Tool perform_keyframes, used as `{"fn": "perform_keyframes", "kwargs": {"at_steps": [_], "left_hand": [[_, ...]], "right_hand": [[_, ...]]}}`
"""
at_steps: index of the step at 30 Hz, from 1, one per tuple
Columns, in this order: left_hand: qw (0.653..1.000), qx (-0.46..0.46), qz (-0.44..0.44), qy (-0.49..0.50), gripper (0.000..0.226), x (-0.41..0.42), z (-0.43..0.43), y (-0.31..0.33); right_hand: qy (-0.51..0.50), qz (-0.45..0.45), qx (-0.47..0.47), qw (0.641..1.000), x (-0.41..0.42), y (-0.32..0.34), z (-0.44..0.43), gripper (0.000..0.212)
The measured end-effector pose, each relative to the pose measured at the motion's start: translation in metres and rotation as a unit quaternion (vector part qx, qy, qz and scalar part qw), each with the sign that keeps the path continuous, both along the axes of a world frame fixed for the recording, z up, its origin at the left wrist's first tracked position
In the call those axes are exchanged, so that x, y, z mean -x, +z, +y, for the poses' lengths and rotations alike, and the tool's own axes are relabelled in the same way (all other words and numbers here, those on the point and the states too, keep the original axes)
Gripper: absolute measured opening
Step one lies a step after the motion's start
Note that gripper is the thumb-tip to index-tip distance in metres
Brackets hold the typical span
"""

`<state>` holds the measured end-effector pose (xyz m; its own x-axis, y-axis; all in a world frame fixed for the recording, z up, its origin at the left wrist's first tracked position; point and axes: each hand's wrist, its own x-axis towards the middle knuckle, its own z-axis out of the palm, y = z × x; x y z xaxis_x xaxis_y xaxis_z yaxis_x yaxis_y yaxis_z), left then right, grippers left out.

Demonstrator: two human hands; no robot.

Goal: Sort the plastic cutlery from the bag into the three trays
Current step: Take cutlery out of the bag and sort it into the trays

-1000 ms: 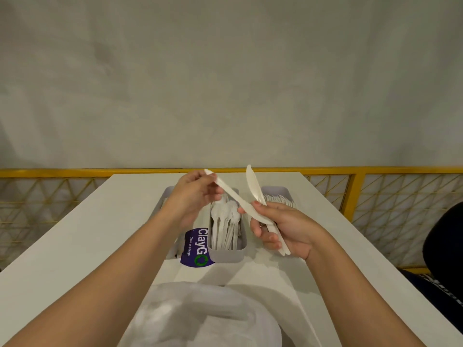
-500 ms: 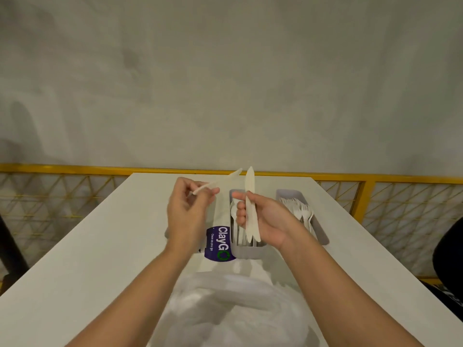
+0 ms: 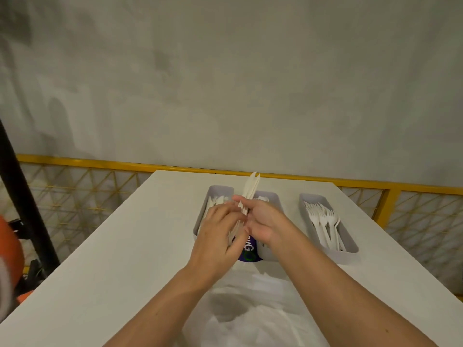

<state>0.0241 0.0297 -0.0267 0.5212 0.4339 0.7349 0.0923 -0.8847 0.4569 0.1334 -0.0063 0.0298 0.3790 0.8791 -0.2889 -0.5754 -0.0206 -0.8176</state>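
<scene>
Two white plastic knives (image 3: 251, 187) stand side by side, blades up, between my hands above the trays. My left hand (image 3: 220, 231) and my right hand (image 3: 263, 219) meet around their handles, fingers curled on them. Three grey trays sit in a row on the white table (image 3: 112, 259): the left tray (image 3: 218, 191) with white knives, the middle tray (image 3: 271, 199) mostly hidden by my hands, the right tray (image 3: 348, 251) with white forks (image 3: 323, 221). The clear plastic bag (image 3: 250, 309) lies in front of the trays, between my forearms.
A purple label (image 3: 248, 251) lies between the left and middle trays. A yellow railing (image 3: 87, 162) runs behind the table, below a grey wall. A black pole (image 3: 22, 196) and an orange object (image 3: 10, 249) stand at the left.
My left hand brought its knife over to the one in my right hand; both knives now stand together between the two hands. The view has shifted left.
</scene>
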Motion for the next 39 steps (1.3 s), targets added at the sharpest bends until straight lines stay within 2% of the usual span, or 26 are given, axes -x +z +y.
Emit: {"fn": "perform_keyframes", "kwargs": {"at_steps": [3,6,9,11,13,18,24,28,32,36,39], "left_hand": [[0.996,0.086,-0.027,0.028,0.028,0.004,0.012,0.003],[0.975,0.197,-0.04,0.097,0.019,0.008,0.038,0.012],[0.936,0.302,0.049,0.176,0.024,0.011,0.067,0.018],[0.909,0.353,0.125,0.185,0.031,0.008,0.083,0.015],[0.889,0.381,0.176,0.182,0.038,0.002,0.095,0.01],[0.866,0.405,0.234,0.177,0.046,-0.008,0.109,0.002],[0.87,0.403,0.228,0.167,0.039,-0.009,0.111,-0.004],[0.875,0.398,0.226,0.155,0.04,-0.008,0.114,-0.006],[0.874,0.395,0.233,0.16,0.039,-0.007,0.113,-0.005],[0.871,0.39,0.241,0.176,0.042,-0.006,0.108,-0.001],[0.884,0.346,0.242,0.199,0.04,-0.005,0.098,0.006]], "right_hand": [[0.023,-0.014,-0.001,1.0,0.005,-0.001,0.01,0.017],[0.029,-0.079,0.038,0.996,0.0,0.001,0.023,0.015],[0.018,-0.146,0.089,0.985,-0.011,0.001,0.041,0.025],[0.019,-0.189,0.121,0.974,-0.017,-0.004,0.054,0.036],[0.032,-0.224,0.146,0.963,-0.017,-0.011,0.064,0.037],[0.038,-0.299,0.193,0.934,-0.01,-0.032,0.092,0.034],[0.006,-0.337,0.211,0.918,0.003,-0.046,0.109,0.036],[0.016,-0.287,0.198,0.937,0.0,-0.039,0.11,0.039],[0.001,-0.248,0.192,0.95,-0.008,-0.027,0.105,0.03],[0.015,-0.238,0.179,0.954,-0.011,-0.012,0.086,0.031],[0.054,-0.256,0.151,0.953,-0.006,0.003,0.063,0.032]]}}
